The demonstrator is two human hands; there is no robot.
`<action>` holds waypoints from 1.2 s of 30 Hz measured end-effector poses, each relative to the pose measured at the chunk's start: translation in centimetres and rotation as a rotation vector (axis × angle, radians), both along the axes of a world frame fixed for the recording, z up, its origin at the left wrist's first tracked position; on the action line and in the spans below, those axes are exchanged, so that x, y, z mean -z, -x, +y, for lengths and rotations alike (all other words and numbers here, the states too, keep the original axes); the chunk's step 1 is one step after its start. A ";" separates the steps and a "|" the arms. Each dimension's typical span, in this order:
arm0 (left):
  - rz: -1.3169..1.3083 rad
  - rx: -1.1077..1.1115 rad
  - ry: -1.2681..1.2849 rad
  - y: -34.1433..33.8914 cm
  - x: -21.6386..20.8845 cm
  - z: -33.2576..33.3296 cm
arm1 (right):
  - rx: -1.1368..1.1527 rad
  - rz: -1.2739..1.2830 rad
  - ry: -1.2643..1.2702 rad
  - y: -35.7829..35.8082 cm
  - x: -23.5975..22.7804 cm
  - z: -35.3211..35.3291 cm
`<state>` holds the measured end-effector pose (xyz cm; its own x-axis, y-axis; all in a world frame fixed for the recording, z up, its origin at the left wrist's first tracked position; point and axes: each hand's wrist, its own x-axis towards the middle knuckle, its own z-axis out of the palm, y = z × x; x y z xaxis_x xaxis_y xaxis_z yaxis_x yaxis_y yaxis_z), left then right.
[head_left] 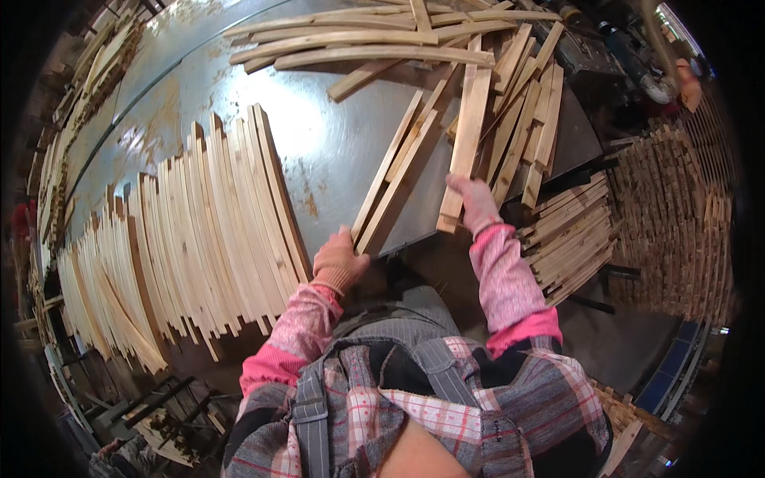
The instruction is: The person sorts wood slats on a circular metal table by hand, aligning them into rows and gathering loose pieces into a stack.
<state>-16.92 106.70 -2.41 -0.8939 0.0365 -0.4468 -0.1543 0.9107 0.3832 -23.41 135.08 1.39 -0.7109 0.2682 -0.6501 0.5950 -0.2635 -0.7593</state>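
My left hand (pixel 339 259), in a knitted glove, is closed at the near end of narrow wooden strips (pixel 397 179) slanting away across the metal table. Its fingertips are partly hidden. My right hand (pixel 476 199), also gloved, grips the near end of a wider wooden slat (pixel 470 119), whose end projects past the table edge. To the right of that slat, several loose slats (pixel 538 119) lie crossed over one another. On the left, a long row of slats (pixel 215 223) stands side by side, their ends overhanging the near edge.
Curved slats (pixel 366 40) are heaped at the far side of the metal table (pixel 303 167). Stacked slats (pixel 570 231) and a tall stack of wooden pieces (pixel 669 215) stand at the right. A machine (pixel 629 56) is at the far right; more timber (pixel 88 80) lines the far left.
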 end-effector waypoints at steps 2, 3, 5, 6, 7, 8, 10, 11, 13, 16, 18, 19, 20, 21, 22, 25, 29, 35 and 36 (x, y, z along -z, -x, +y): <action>-0.095 -0.085 -0.267 -0.4 -1.5 -0.6 | 0.036 0.094 0.105 1.2 -0.2 -0.4; -0.141 -0.129 -0.398 -0.7 -2.0 -1.1 | 0.053 0.087 0.055 0.7 -0.8 0.4; -0.325 -0.249 -0.719 -2.0 -1.7 -3.7 | 0.062 0.340 0.200 -0.2 -3.4 2.0; -0.467 -0.312 -0.854 -2.7 -2.8 -4.7 | 0.055 0.415 0.207 -1.2 -3.1 4.4; -0.604 -0.392 -0.978 -3.6 -3.9 -5.9 | 0.056 0.449 0.181 -2.2 -5.0 4.3; -0.637 -0.430 -1.082 -4.9 -5.0 -6.9 | 0.074 0.462 0.288 -3.4 -4.8 5.5; -0.674 -0.462 -1.177 -6.9 -7.8 -8.6 | 0.090 0.378 0.177 -6.0 -5.4 6.1; -0.682 -0.503 -1.183 -7.8 -9.1 -9.8 | 0.080 0.279 -0.027 -7.3 -6.3 5.3; -0.655 -0.515 -1.192 -9.1 -10.0 -11.3 | 0.023 0.265 -0.176 -9.7 -6.0 4.4; -0.577 -0.510 -1.130 -9.8 -10.5 -12.1 | 0.116 0.316 -0.316 -12.6 -3.8 3.6; -0.359 -0.467 -1.010 -10.1 -9.0 -12.3 | 0.149 0.407 -0.331 -13.4 -1.7 3.2; -0.162 -0.416 -0.906 -10.5 -7.7 -12.0 | 0.158 0.418 -0.314 -13.5 -0.7 3.2; 0.033 -0.311 -0.653 -9.9 -7.2 -11.5 | 0.094 0.413 -0.374 -13.7 -0.6 2.9; -0.024 -0.390 -0.726 -9.4 -6.6 -11.0 | 0.031 0.408 -0.434 -13.8 -0.8 2.4; -0.073 -0.468 -0.794 -8.8 -6.0 -10.4 | -0.032 0.408 -0.487 -13.7 -1.0 1.7; -0.174 -0.692 -1.209 -7.5 -5.2 -7.0 | -0.222 0.403 -0.442 -13.7 -0.4 -0.9; 0.053 -0.655 -1.166 -5.5 0.7 -2.6 | -0.654 -0.130 -0.879 -11.5 0.1 -5.8; -0.166 -0.883 -1.405 -5.6 1.7 -1.8 | -0.731 -0.327 -1.063 -10.6 4.1 -7.3; -0.163 -0.885 -1.321 -5.7 1.7 -1.9 | -0.737 -0.305 -1.055 -10.6 4.5 -7.4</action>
